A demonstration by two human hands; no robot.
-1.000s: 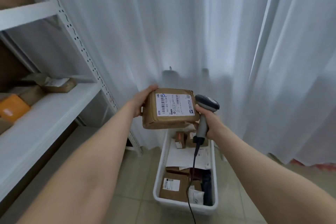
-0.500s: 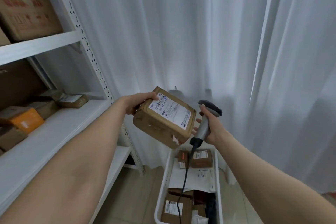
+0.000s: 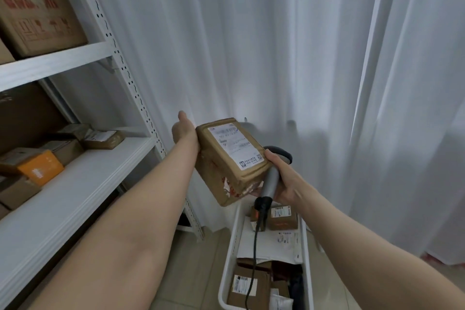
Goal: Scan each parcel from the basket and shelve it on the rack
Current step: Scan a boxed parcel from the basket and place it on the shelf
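A brown cardboard parcel with a white shipping label hangs tilted in mid-air, above the basket's far end. My left hand holds it by its left side, thumb sticking up and fingers hidden behind the box. My right hand grips the handle of a grey barcode scanner, right beside the parcel's lower right corner. The scanner's black cable drops into the white basket on the floor, which contains several more parcels. The white metal rack stands to the left.
The rack's middle shelf carries an orange box and several brown parcels at its back. A large carton sits on the shelf above. White curtains hang behind everything. Tiled floor shows beside the basket.
The parcel has tilted further, its label end rising and its lower end coming toward me. The scanner has moved in beside it. The view has turned left, showing more of the rack.
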